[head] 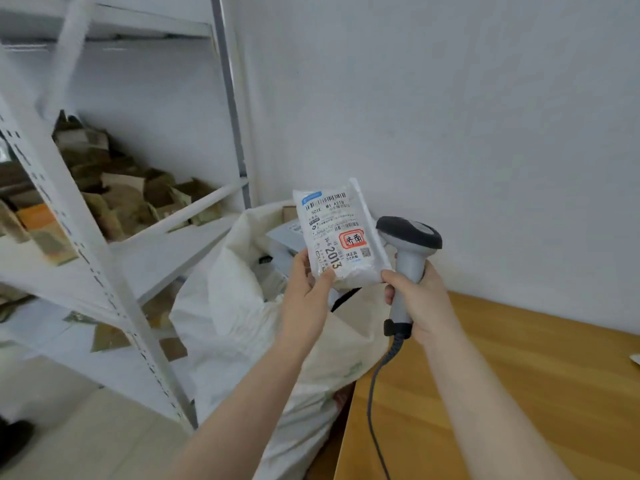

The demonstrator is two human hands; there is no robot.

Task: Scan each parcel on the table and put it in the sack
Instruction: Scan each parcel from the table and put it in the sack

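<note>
My left hand pinches the lower edge of a small white parcel with a printed label and a red stamp, holding it upright above the open mouth of the white sack. My right hand grips the handle of a grey barcode scanner; its dark head sits just right of the parcel. The right index finger touches the parcel's lower right corner. Inside the sack lie other parcels, partly hidden. The scanner's cable hangs down over the table edge.
A wooden table fills the lower right, with a white scrap at its far right edge. White metal shelving stands at left, holding several brown cardboard packages. A white wall is behind.
</note>
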